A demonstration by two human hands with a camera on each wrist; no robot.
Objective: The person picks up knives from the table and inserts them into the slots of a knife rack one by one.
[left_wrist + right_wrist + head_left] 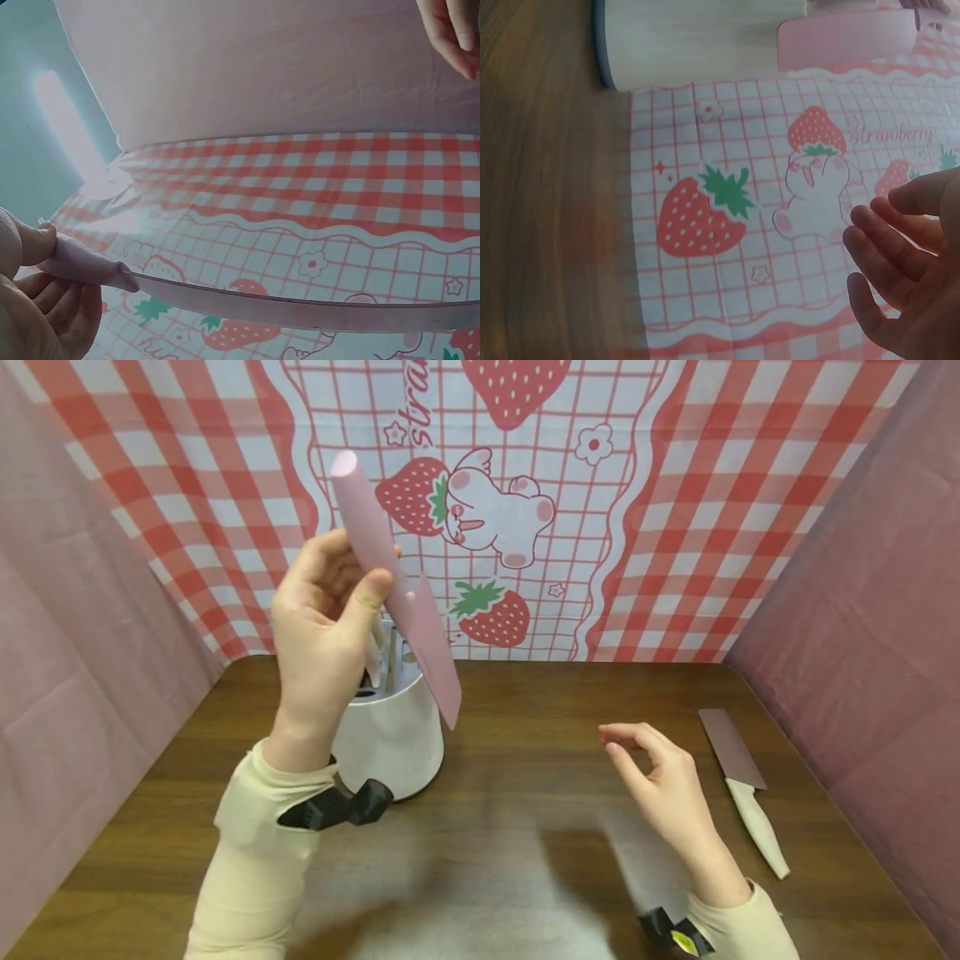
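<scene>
My left hand point(315, 627) grips the handle of a pink kitchen knife point(433, 652), with the thumb on one side and the fingers curled behind. The knife is raised and tilted, its blade slanting down to the right in front of a white knife block point(393, 747). In the left wrist view the blade point(300, 311) shows nearly edge-on. My right hand point(667, 793) hovers over the table with fingers loosely bent and holds nothing; the right wrist view shows the same bare fingers point(889, 247). Its nearest object is a white-handled cleaver point(738, 756) lying on the table.
Slots and at least one pale handle point(373, 652) show in the top of the block, partly behind my left hand. Behind the brown wooden table point(510, 760) hangs a strawberry-print cloth point(660, 568). Pink curtains point(862, 585) close off both sides.
</scene>
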